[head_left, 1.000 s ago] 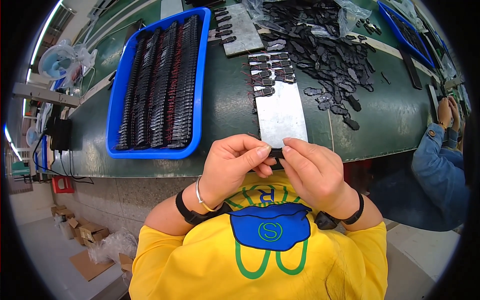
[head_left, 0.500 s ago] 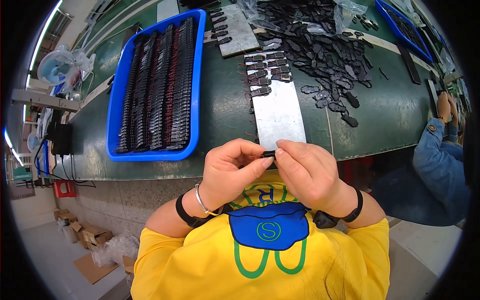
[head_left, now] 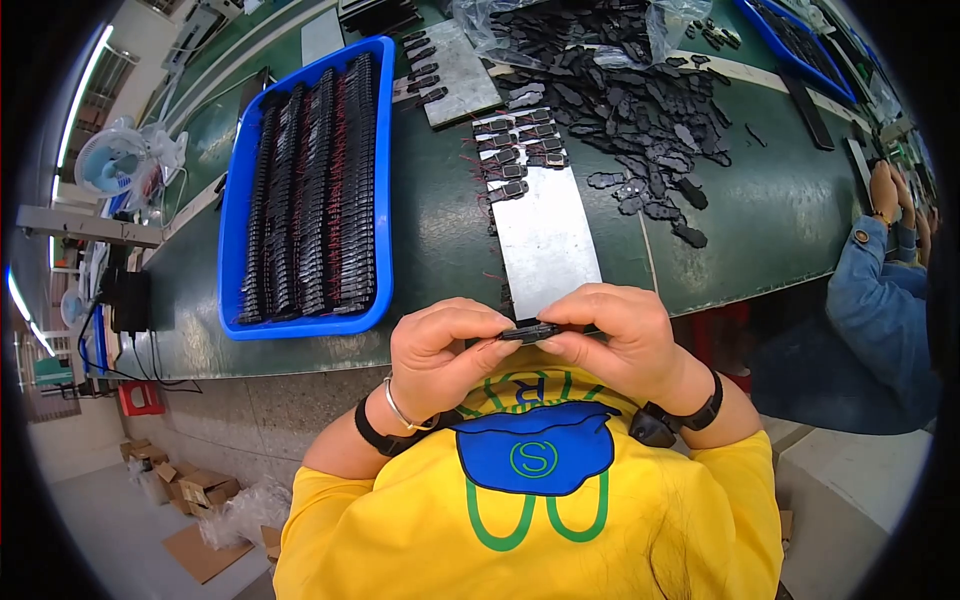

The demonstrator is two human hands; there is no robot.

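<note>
Between my two hands, close to the front edge of the bench, is a small flat black plastic part (head_left: pixel 530 332). My left hand (head_left: pixel 445 348) pinches its left end between thumb and fingers. The other end is gripped the same way by my right hand (head_left: pixel 622 332). Just beyond lies a long silvery metal plate (head_left: pixel 545 240). On its far half sit several small black modules (head_left: pixel 508 172) with thin red wires, in two columns. My fingertips hide both ends of the held part.
On the left, a blue tray (head_left: pixel 384 180) holds dense rows of black wired parts. Loose flat black pieces (head_left: pixel 640 120) pile up at the back right, beside clear plastic bags (head_left: pixel 675 28). A second metal plate (head_left: pixel 460 80) lies behind. A co-worker's denim sleeve (head_left: pixel 872 300) is at far right.
My right hand has shifted to hold the part's right end with thumb and fingers, and the part now shows longer and flatter between both hands. The view has tilted slightly.
</note>
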